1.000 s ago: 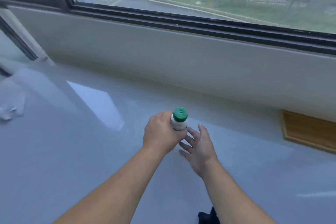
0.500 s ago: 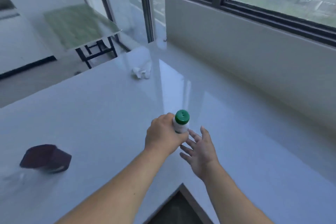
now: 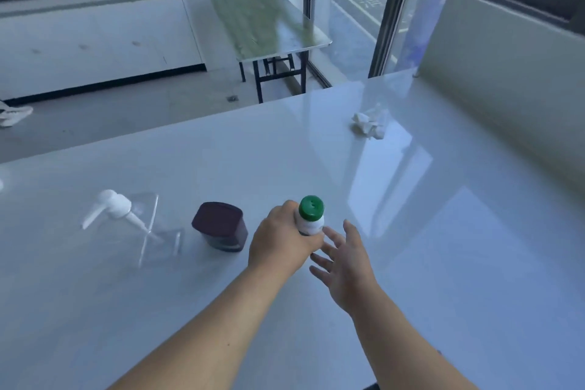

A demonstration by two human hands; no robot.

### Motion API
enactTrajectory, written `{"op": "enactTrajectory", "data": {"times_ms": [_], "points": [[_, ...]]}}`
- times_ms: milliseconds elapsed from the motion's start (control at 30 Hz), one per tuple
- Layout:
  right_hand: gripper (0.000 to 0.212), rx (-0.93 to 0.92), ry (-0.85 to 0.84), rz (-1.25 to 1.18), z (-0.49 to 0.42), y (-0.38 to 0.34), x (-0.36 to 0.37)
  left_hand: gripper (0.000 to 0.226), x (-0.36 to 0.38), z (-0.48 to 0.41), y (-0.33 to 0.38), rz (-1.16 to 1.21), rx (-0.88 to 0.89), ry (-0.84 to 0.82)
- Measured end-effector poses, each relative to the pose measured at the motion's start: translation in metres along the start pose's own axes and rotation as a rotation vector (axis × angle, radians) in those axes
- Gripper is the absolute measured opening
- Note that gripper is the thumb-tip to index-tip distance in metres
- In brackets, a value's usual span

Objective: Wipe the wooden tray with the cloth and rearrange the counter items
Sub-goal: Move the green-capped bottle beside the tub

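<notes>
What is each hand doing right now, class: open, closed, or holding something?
Left hand: closed around the green-capped bottle.
Right hand: open, fingers spread, holding nothing, right beside the bottle.

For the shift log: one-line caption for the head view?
Left hand grips green-capped bottle over white counter; right hand open beside it.

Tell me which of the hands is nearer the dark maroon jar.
Left. The left hand, gripping the green-capped bottle, sits just right of the maroon jar; the open right hand is farther right.
</notes>
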State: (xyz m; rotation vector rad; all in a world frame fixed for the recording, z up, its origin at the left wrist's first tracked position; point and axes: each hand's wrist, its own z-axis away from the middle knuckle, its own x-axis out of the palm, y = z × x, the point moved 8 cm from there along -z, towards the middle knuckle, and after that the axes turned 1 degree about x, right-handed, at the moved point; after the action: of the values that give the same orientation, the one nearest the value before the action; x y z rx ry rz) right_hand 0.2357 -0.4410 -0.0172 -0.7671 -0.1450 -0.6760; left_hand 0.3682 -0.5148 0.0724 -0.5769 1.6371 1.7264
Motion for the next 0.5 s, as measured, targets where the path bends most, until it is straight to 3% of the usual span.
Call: {"op": "enactTrajectory", "data": {"times_ms": [500], "points": [[0.061,0.155,-0.149,0.249,-0.004,0.115,0.131,0.041,-0.099,0.05,-0.162,0.08,-0.241,0.189]]}}
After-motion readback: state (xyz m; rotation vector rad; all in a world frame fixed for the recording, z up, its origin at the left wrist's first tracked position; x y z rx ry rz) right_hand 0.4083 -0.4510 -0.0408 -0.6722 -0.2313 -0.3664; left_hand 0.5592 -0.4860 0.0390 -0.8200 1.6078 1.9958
